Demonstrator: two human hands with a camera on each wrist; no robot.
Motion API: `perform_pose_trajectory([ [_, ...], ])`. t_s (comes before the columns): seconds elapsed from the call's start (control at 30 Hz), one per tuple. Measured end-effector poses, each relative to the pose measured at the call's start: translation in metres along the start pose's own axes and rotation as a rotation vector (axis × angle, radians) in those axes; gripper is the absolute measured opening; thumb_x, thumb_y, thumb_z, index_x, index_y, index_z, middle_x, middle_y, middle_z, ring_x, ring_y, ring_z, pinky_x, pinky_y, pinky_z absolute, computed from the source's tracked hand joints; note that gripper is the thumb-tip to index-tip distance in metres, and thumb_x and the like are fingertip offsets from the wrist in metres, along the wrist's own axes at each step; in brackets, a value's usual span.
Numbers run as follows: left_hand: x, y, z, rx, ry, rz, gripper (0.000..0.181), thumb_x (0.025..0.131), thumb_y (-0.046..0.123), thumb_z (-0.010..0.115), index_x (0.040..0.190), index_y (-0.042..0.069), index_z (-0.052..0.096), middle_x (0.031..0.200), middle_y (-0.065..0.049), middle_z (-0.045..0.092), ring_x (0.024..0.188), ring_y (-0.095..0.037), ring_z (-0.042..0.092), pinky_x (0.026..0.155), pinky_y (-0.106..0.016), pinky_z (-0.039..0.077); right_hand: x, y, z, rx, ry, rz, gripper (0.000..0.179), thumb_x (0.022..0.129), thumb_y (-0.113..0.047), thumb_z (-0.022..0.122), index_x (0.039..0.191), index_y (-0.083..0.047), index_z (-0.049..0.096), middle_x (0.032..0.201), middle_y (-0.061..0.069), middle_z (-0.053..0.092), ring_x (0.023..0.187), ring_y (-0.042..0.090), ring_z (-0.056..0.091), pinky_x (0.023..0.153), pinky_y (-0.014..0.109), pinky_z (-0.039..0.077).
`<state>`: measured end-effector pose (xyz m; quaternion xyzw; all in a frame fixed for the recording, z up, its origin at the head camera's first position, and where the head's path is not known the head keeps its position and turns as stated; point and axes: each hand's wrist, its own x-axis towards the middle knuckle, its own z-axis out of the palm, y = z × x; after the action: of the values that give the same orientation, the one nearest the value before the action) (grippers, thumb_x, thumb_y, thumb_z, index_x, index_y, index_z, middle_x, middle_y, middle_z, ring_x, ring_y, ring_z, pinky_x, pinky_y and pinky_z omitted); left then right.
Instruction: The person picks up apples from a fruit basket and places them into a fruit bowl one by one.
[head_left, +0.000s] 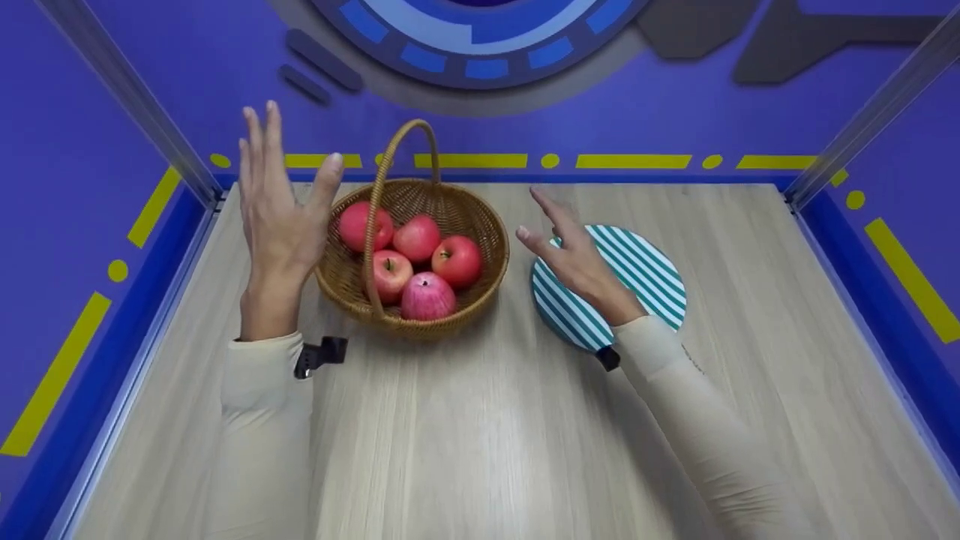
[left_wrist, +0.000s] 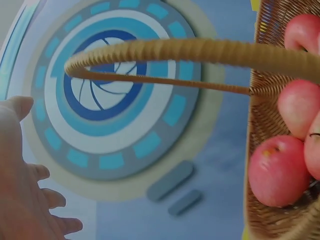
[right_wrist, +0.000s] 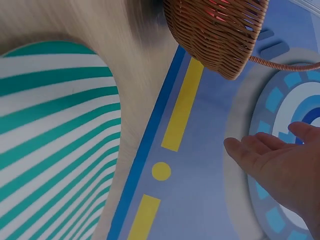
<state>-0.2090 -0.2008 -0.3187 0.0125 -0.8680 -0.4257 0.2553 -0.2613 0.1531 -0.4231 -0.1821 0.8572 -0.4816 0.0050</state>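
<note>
A brown wicker basket (head_left: 484, 300) with a tall arched handle (head_left: 375, 217) stands on the table, left of centre. Several red apples (head_left: 457, 261) lie inside, along with a pinker, streaked fruit (head_left: 428, 298). Beside the basket's left rim my left hand (head_left: 281, 217) is raised, fingers straight and thumb spread, gripping nothing. To the basket's right is a round object with green and white stripes (head_left: 637, 274); its kind is unclear. Over it hovers my right hand (head_left: 574, 255), fingers extended and holding nothing. In the right wrist view, the striped surface (right_wrist: 55, 135) lies apart from the fingers.
The pale wooden table (head_left: 450, 450) is bounded by blue panels with yellow dashes (head_left: 634, 161) at the back and on both sides. Metal posts (head_left: 862, 112) stand at the back corners. A small dark chain-like strip (head_left: 694, 360) shows beside the right sleeve.
</note>
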Motion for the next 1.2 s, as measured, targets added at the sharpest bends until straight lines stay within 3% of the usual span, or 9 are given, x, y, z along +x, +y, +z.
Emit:
perform_pose_trajectory([
  [0.27,-0.017,-0.033,0.001,-0.069,0.002,-0.068,0.091,0.096,0.058,0.061,0.172,0.028,0.021,0.177,0.004,0.006,0.161,-0.022,0.009,0.127,-0.053,0.007,-0.003,0.006,0.013,0.087,-0.028,-0.018,0.074,0.107,-0.052,0.057,0.17,-0.022,0.03,0.172,0.002,0.03,0.155,0.023,0.032,0.124,0.048,0.029],
  [0.53,-0.041,-0.066,0.011,-0.083,-0.031,-0.196,0.087,0.098,0.054,0.064,0.171,0.033,0.022,0.177,0.005,0.009,0.16,-0.018,0.011,0.128,-0.046,0.008,-0.007,0.013,0.027,0.131,-0.077,-0.012,0.079,0.104,-0.054,0.062,0.17,-0.025,0.03,0.172,0.001,0.03,0.155,0.028,0.034,0.123,0.049,0.033],
  [0.7,-0.054,-0.082,0.024,-0.135,-0.037,-0.245,0.086,0.1,0.054,0.067,0.171,0.028,0.025,0.177,0.003,0.015,0.16,-0.014,0.013,0.128,-0.037,0.012,-0.007,0.014,0.034,0.161,-0.082,-0.004,0.081,0.102,-0.054,0.065,0.169,-0.025,0.031,0.172,0.002,0.031,0.153,0.03,0.036,0.121,0.054,0.034],
  [0.83,-0.063,-0.092,0.035,-0.178,-0.042,-0.273,0.088,0.1,0.055,0.068,0.171,0.027,0.026,0.176,0.002,0.017,0.16,-0.023,0.019,0.128,-0.045,0.017,-0.008,0.016,0.037,0.196,-0.094,0.011,0.08,0.103,-0.051,0.066,0.169,-0.025,0.031,0.171,0.002,0.031,0.152,0.031,0.038,0.119,0.055,0.037],
  [1.0,-0.071,-0.1,0.042,-0.234,-0.027,-0.303,0.082,0.1,0.051,0.068,0.17,0.027,0.031,0.174,-0.001,0.026,0.153,-0.039,0.034,0.119,-0.059,0.035,-0.008,0.014,0.043,0.223,-0.098,0.042,0.077,0.102,-0.051,0.068,0.168,-0.033,0.033,0.169,-0.004,0.034,0.148,0.027,0.042,0.111,0.051,0.047],
  [1.2,-0.075,-0.105,0.044,-0.29,-0.034,-0.383,0.071,0.102,0.037,0.066,0.167,0.027,0.038,0.171,-0.002,0.033,0.149,-0.034,0.043,0.116,-0.049,0.043,-0.011,0.016,0.049,0.236,-0.113,0.071,0.078,0.101,-0.049,0.071,0.168,-0.033,0.034,0.169,-0.005,0.034,0.148,0.026,0.043,0.113,0.045,0.047],
])
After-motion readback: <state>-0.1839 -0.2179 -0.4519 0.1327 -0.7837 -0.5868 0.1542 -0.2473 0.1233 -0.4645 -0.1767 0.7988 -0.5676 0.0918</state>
